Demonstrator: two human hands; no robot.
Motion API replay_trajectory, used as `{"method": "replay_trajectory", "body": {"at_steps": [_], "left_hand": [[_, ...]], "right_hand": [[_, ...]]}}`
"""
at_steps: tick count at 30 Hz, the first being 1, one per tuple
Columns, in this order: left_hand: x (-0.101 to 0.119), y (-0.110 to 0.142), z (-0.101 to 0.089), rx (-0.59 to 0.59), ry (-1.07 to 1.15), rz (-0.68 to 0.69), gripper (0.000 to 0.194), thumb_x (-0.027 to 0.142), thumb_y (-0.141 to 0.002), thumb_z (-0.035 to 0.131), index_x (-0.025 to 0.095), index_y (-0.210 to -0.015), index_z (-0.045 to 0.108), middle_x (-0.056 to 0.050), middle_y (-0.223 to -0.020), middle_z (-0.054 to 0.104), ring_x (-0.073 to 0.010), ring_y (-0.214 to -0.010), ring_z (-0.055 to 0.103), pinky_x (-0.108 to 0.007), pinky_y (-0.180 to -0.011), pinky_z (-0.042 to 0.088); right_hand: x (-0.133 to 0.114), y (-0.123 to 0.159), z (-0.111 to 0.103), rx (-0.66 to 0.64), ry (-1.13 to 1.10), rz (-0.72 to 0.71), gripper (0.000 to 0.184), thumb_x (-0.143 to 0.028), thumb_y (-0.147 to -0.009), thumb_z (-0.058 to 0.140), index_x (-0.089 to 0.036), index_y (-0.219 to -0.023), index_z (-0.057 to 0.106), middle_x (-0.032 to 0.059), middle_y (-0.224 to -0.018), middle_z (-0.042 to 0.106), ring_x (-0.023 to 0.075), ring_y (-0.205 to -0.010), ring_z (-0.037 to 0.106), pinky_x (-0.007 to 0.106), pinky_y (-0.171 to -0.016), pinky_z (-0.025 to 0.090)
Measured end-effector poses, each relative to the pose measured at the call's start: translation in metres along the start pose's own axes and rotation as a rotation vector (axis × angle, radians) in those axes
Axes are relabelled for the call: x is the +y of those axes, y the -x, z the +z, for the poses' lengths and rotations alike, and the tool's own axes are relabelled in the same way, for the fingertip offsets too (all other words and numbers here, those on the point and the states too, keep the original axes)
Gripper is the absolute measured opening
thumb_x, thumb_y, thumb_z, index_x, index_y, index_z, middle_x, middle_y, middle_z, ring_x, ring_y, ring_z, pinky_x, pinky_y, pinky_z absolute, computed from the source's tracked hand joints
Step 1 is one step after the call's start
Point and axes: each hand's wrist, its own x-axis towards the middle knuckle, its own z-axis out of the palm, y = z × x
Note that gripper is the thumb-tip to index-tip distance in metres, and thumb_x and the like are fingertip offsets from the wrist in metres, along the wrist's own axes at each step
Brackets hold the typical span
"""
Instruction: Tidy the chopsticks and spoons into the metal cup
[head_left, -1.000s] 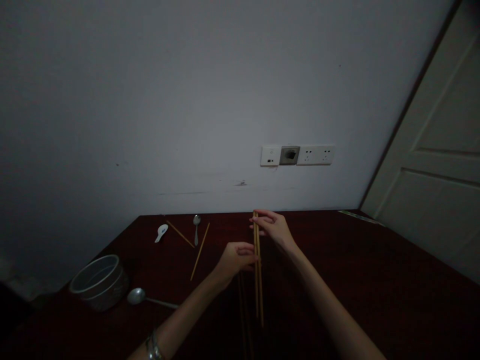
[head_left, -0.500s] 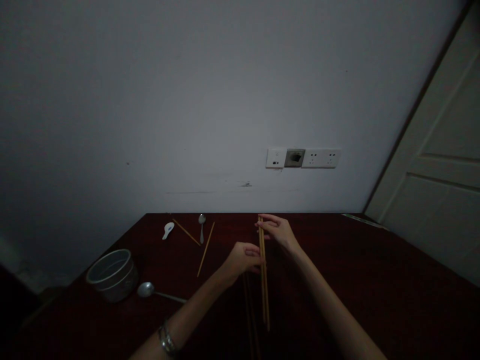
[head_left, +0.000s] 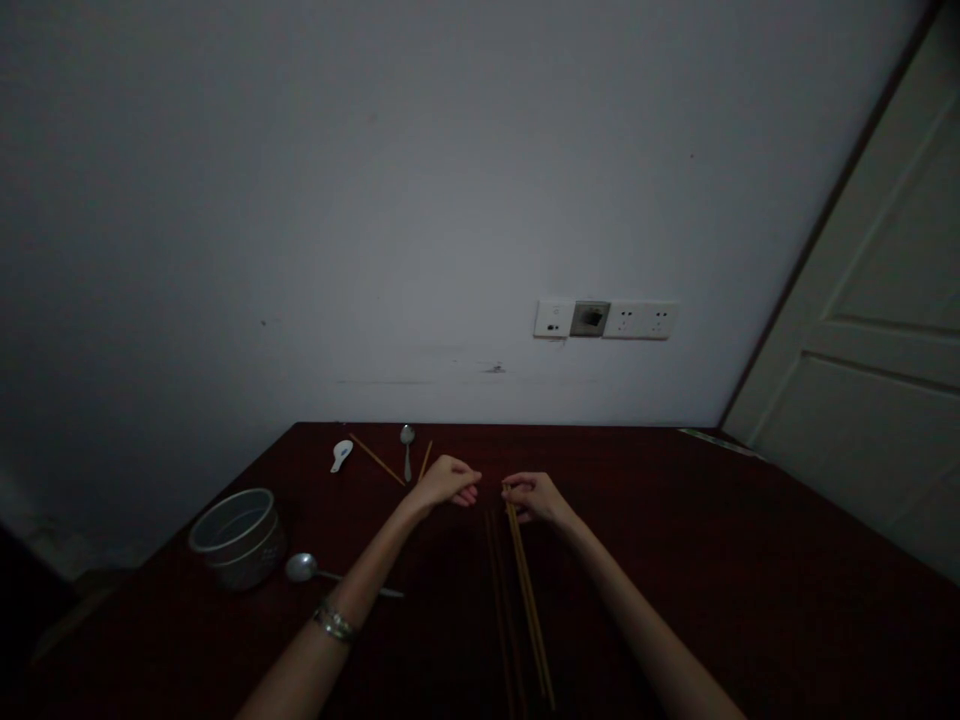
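My right hand [head_left: 534,497] is closed on the far ends of a pale pair of chopsticks [head_left: 531,600], which lies lengthwise on the dark red table [head_left: 750,560] and points toward me. A darker pair of chopsticks [head_left: 498,590] lies just to its left. My left hand [head_left: 446,482], with a bracelet on its wrist, has its fingers curled over the near end of a loose chopstick [head_left: 425,459]. Whether it grips that chopstick is hidden.
Another loose chopstick [head_left: 375,459], a metal spoon [head_left: 406,450] and a white ceramic spoon [head_left: 340,455] lie at the table's far edge. A metal pot [head_left: 238,537] and a large metal spoon [head_left: 315,570] sit at the left. Wall sockets [head_left: 606,319] and a door [head_left: 870,330] lie beyond.
My right hand has lowered the pale pair from upright to lying on the table. My left hand has let go of it and moved left and away to the loose chopstick.
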Motion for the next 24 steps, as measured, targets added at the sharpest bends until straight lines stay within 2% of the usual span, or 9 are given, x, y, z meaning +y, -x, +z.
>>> {"method": "replay_trajectory", "body": {"at_steps": [3,6,10,12,16,24], "left_hand": [[-0.006,-0.002,0.000,-0.015,-0.051,-0.065,0.021,0.029,-0.070,0.060,0.010,-0.063,0.057,-0.001,-0.051,0.059,-0.0100,-0.047,0.057,-0.024,-0.053,0.048],[-0.012,0.000,0.005,-0.083,-0.172,-0.139,0.021,0.025,-0.070,0.060,0.010,-0.056,0.056,0.000,-0.044,0.056,-0.0109,-0.042,0.056,-0.026,-0.052,0.048],[-0.017,0.002,0.012,-0.231,-0.287,-0.228,0.026,0.031,-0.067,0.063,0.010,-0.053,0.054,0.000,-0.040,0.055,-0.0128,-0.039,0.055,-0.028,-0.050,0.048],[-0.018,0.002,0.017,-0.263,-0.330,-0.243,0.029,0.034,-0.067,0.063,0.011,-0.053,0.054,0.000,-0.040,0.055,-0.0125,-0.038,0.054,-0.028,-0.049,0.048],[-0.021,0.002,0.028,-0.228,-0.429,-0.209,0.027,0.032,-0.069,0.061,0.012,-0.052,0.053,0.002,-0.038,0.051,-0.0112,-0.035,0.052,-0.026,-0.045,0.046],[-0.033,0.000,0.041,-0.173,-0.559,-0.091,0.029,0.031,-0.071,0.053,0.013,-0.047,0.051,0.002,-0.037,0.049,-0.0088,-0.028,0.043,-0.022,-0.035,0.038]], "right_hand": [[0.009,-0.001,0.005,-0.002,0.092,-0.022,0.017,-0.012,-0.062,0.065,-0.011,-0.079,0.060,-0.0049,-0.053,0.052,0.0068,-0.047,0.052,0.020,-0.041,0.049],[0.014,-0.003,0.009,0.022,0.194,-0.053,0.015,-0.011,-0.062,0.064,-0.011,-0.076,0.061,-0.0056,-0.052,0.050,0.0060,-0.046,0.049,0.018,-0.040,0.048],[0.013,0.000,0.010,0.067,0.416,-0.107,0.017,-0.010,-0.060,0.063,-0.011,-0.077,0.064,-0.0033,-0.055,0.056,0.0069,-0.047,0.051,0.017,-0.044,0.045],[0.010,0.002,0.010,0.091,0.566,-0.165,0.017,-0.011,-0.058,0.063,-0.011,-0.075,0.066,-0.0006,-0.058,0.060,0.0094,-0.053,0.056,0.017,-0.050,0.044],[0.007,0.005,0.008,0.103,0.732,-0.215,0.018,-0.015,-0.059,0.064,-0.012,-0.076,0.068,0.0036,-0.067,0.066,0.0126,-0.063,0.060,0.018,-0.055,0.042],[0.008,0.005,0.006,0.081,0.802,-0.258,0.021,-0.017,-0.060,0.064,-0.012,-0.081,0.069,0.0053,-0.070,0.067,0.0146,-0.066,0.061,0.019,-0.057,0.041]]}}
